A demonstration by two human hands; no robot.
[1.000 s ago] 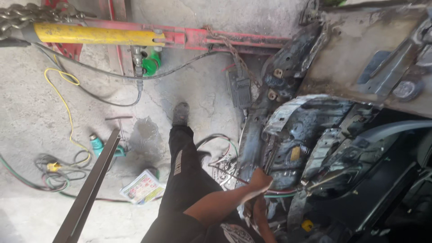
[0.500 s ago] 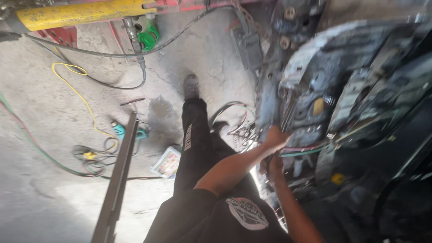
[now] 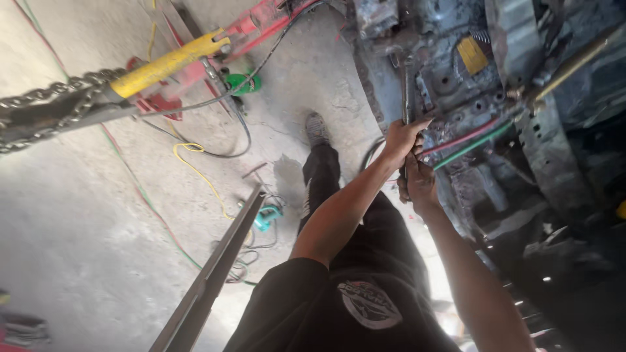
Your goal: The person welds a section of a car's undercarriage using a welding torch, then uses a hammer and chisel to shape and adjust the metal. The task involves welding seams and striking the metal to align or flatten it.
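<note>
Both my hands grip a long thin steel bar (image 3: 405, 85) that runs up against the rusty, stripped metal body (image 3: 450, 72) of a vehicle. My left hand (image 3: 400, 137) closes around the bar higher up. Just below it, my right hand (image 3: 418, 184) holds the bar's lower end. A red wire (image 3: 464, 138) and a green wire (image 3: 471, 147) run out to the right from beside my hands. My black trouser leg and shoe (image 3: 317, 129) stand on the concrete floor under my arms.
A yellow and red hydraulic ram (image 3: 171, 63) with a chain (image 3: 59, 88) crosses the upper left. A dark steel beam (image 3: 215, 270) lies diagonally at lower left. Yellow, black and green cables, a green tool (image 3: 244, 83) and a teal tool (image 3: 266, 218) lie on the floor.
The view has swung and moved closer to the vehicle body. My hands have risen from the wiring and now grip the steel bar, left above right.
</note>
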